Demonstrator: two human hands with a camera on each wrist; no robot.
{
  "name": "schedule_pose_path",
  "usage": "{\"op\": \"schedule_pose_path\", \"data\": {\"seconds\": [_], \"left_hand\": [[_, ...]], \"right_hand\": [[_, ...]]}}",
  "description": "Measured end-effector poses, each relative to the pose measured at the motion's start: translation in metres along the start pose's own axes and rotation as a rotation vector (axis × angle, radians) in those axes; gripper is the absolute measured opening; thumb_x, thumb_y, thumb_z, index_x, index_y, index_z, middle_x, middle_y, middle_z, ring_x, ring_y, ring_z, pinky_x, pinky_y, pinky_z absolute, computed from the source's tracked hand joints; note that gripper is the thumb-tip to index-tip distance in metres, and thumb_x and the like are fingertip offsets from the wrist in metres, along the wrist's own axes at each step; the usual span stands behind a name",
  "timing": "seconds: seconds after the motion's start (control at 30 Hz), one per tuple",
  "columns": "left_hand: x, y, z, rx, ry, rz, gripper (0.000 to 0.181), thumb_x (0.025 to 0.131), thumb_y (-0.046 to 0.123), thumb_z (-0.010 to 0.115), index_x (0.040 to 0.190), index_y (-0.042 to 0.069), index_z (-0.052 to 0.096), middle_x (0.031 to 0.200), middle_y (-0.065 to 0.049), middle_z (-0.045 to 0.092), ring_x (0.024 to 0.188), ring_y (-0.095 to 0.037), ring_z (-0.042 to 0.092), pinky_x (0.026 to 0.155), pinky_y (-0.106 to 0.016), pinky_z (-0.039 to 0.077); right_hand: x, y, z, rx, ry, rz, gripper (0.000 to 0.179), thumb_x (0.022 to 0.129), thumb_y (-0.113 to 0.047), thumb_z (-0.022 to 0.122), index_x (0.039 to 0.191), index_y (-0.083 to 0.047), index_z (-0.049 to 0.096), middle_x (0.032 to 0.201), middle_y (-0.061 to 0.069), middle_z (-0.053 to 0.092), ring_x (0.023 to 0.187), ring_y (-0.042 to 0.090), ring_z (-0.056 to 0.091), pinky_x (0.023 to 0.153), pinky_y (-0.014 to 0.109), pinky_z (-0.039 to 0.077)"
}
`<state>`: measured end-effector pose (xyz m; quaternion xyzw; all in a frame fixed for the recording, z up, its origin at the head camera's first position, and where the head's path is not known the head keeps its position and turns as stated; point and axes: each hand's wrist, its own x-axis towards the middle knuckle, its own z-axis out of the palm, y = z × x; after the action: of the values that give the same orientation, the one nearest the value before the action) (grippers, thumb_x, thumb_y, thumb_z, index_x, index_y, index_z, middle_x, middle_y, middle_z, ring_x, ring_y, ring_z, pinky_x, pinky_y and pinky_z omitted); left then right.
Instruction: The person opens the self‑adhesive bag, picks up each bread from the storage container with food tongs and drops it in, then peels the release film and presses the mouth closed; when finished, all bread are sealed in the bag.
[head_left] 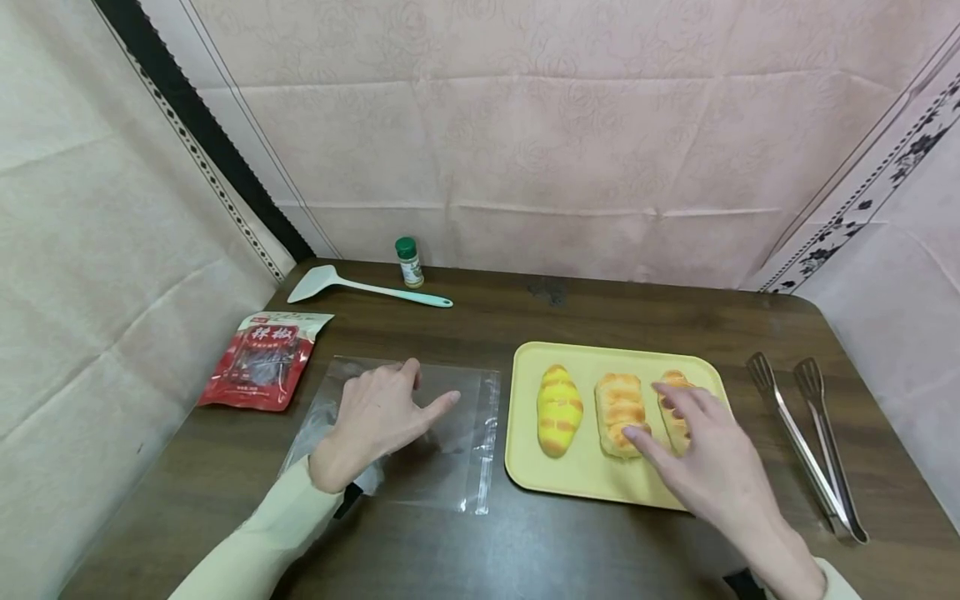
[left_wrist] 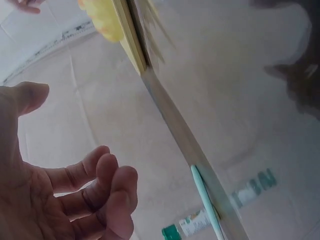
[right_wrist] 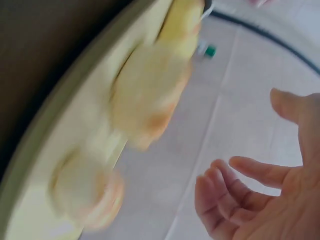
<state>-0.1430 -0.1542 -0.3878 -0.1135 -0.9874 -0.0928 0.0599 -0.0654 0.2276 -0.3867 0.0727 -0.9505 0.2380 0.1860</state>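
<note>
My left hand (head_left: 381,414) hovers over a clear plastic bag (head_left: 450,475) that lies flat on the table, thumb stretched out to the right. In the left wrist view its fingers (left_wrist: 102,187) are loosely bent, with nothing between them and the thumb. Over the right side of a yellow tray (head_left: 592,485) is my right hand (head_left: 708,458), thumb and fingers apart and holding nothing. Three bread rolls sit on the tray: a yellow striped roll (head_left: 558,412), a golden roll (head_left: 618,408) in the middle, and another golden roll (head_left: 673,421) partly hidden behind the right hand.
A pair of metal tongs (head_left: 813,450) lies right of the tray. At the far left are a red packet (head_left: 262,362), a pale turquoise spatula (head_left: 375,289) and a small green-capped jar (head_left: 409,262). Pale cloth walls (head_left: 525,167) stand around the table.
</note>
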Motion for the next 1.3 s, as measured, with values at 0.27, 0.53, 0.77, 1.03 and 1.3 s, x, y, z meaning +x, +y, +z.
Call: {"op": "schedule_pose_path", "data": {"seconds": [0.27,0.53,0.77,1.03,1.3], "left_hand": [[-0.005,0.017,0.009,-0.033,-0.073,0.020,0.054,0.094,0.064,0.075,0.083,0.012,0.066,0.057,0.002,0.052,0.050,-0.016,0.049,0.045,-0.030,0.034],[-0.008,0.029,0.018,-0.109,-0.130,0.039,0.045,0.095,0.043,0.083,0.071,0.017,0.054,0.058,0.003,0.050,0.051,-0.016,0.049,0.047,-0.030,0.034],[-0.006,0.018,0.048,-0.171,-0.177,0.093,0.042,0.094,0.045,0.083,0.072,0.021,0.056,0.063,0.006,0.054,0.057,-0.014,0.052,0.051,-0.036,0.040],[0.006,-0.007,0.103,-0.161,-0.236,0.128,0.039,0.094,0.043,0.085,0.072,0.025,0.057,0.064,0.010,0.055,0.057,-0.009,0.051,0.050,-0.030,0.042],[0.010,-0.002,0.107,-0.199,-0.293,0.140,0.045,0.099,0.038,0.077,0.061,0.025,0.056,0.056,0.011,0.049,0.050,-0.008,0.049,0.049,-0.029,0.042]], "right_hand": [[-0.007,-0.055,0.025,0.123,-0.051,-0.210,0.036,0.085,-0.021,0.092,0.117,-0.010,0.081,0.086,-0.009,0.072,0.067,-0.006,0.055,0.059,0.019,0.044],[-0.010,-0.088,0.061,0.122,-0.192,-0.306,0.006,0.090,-0.015,0.085,0.096,-0.015,0.083,0.085,-0.007,0.080,0.070,0.006,0.071,0.062,0.027,0.056],[-0.009,-0.087,0.123,0.012,-0.274,-0.388,0.024,0.092,-0.024,0.083,0.077,-0.023,0.064,0.061,-0.007,0.064,0.054,0.017,0.061,0.044,0.039,0.039],[-0.006,-0.086,0.172,-0.129,-0.389,-0.352,0.027,0.090,-0.020,0.077,0.072,-0.025,0.057,0.058,-0.006,0.053,0.048,0.017,0.051,0.040,0.032,0.030],[-0.003,-0.095,0.180,-0.140,-0.393,-0.384,0.043,0.083,-0.011,0.076,0.055,-0.025,0.047,0.053,-0.007,0.047,0.045,0.015,0.047,0.038,0.032,0.029]]}}
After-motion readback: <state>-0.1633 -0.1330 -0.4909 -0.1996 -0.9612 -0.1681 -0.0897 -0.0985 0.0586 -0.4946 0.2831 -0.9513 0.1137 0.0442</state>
